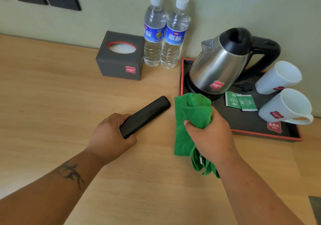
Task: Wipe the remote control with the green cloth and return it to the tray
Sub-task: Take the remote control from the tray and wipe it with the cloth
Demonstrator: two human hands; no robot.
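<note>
Firmly, my left hand (111,131) held the slim black plastic remote control (145,116) by its near end above the wooden desk (52,103); it seemed light, stiff, maybe slippery. My right hand (208,136) clutched the soft green microfibre cloth (191,110) beside the black red-edged tray (243,131)

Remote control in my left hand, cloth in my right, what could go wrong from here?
The left hand grips only the remote control's near end, so hard wiping might lever it loose. The green cloth hangs beside the kettle and could snag it. The tray is crowded with mugs and sachets.
</note>
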